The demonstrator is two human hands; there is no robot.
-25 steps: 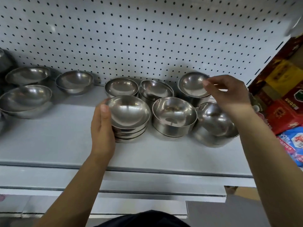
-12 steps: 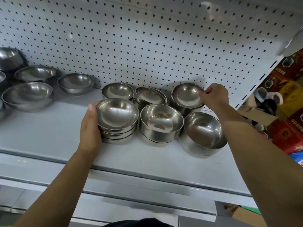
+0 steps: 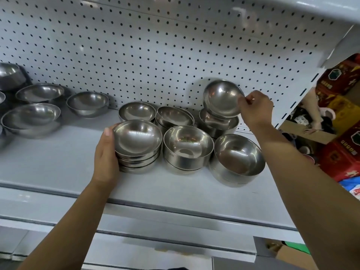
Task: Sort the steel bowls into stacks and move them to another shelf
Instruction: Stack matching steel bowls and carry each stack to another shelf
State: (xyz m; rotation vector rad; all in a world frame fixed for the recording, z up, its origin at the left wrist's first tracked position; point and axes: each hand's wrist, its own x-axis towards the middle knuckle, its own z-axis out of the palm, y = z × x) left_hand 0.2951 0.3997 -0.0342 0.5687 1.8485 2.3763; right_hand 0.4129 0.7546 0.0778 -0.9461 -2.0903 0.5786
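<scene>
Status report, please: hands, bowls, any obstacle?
Left hand grips front stack. Right hand pinches tilted bowl over rear stack. No obstacle seen.

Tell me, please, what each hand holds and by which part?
The right hand pinches a tilted bowl by its rim, above the back stack. The left hand grips the front-left stack by its left side.
</scene>
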